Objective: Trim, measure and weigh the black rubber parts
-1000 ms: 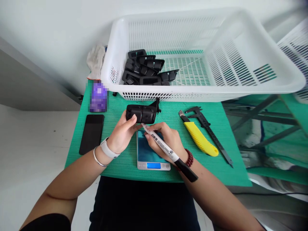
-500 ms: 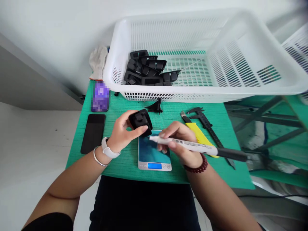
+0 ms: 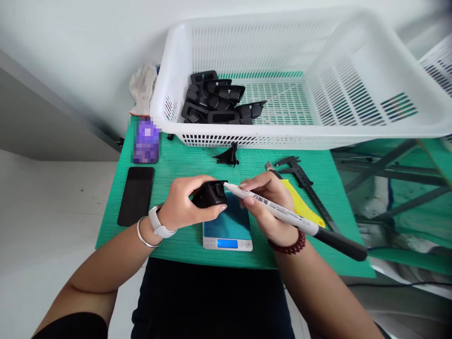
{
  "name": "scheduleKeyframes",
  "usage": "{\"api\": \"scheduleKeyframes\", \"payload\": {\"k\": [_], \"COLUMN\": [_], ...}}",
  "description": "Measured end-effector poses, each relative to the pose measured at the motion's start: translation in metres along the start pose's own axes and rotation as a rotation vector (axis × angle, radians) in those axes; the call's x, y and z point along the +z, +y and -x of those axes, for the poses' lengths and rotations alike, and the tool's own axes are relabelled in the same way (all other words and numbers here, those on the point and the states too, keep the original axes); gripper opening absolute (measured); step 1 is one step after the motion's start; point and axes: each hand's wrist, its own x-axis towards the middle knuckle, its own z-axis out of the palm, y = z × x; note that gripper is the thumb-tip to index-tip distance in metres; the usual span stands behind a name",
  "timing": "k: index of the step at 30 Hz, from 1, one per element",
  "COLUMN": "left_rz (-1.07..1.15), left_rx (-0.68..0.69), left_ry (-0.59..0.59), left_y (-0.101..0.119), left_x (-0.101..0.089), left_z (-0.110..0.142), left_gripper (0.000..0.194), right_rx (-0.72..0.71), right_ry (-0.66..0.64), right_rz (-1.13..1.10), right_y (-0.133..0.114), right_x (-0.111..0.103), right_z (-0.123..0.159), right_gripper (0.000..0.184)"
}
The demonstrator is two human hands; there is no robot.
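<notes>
Between thumb and fingers, my left hand [image 3: 185, 200] grips a black plastic part [image 3: 209, 194] above the left edge of a digital scale [image 3: 228, 223]. A white whiteboard marker [image 3: 278, 210] with a black end is held like a pen in my right hand [image 3: 270, 202]. Its tip meets the upper right edge of the black part; whether it touches cannot be made out. The scale's small display glows blue. A crumpled black piece [image 3: 229, 155] lies on the green table just beyond my hands.
Behind stands a white plastic basket [image 3: 282, 132] with several black parts [image 3: 224, 101] at its left. A yellow utility knife [image 3: 302, 205] and black caliper [image 3: 310, 193] lie right. A phone [image 3: 136, 195], a pixelated purple item [image 3: 146, 141] and a glove [image 3: 143, 89] are left.
My left hand has turned the black part and lowered it slightly, so its side faces me. The marker's tip has risen to the part's edge, and its black end has dropped.
</notes>
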Motion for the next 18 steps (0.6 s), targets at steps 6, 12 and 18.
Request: {"api": "scheduleKeyframes", "payload": {"k": [6,12,18], "left_rz": [-0.153,-0.249,-0.200], "left_rx": [0.113,0.227,0.177], "left_ry": [0.002,-0.031,-0.027], "left_y": [-0.0010,0.0005,-0.0027], "left_x": [0.0003,-0.0002,-0.0016], "left_z": [0.0013,-0.0013,-0.0012], "left_gripper": [0.035,0.032,0.032], "right_rx": [0.026,0.032,0.044], "right_ry": [0.021,0.041,0.044], "right_rz": [-0.020,-0.022,0.024], "right_y": [0.0036,0.0049,0.0017], "right_x": [-0.0043,-0.0092,-0.0037], "right_z": [0.0009,-0.0002,-0.0017], "right_gripper": [0.010,0.011,0.010]}}
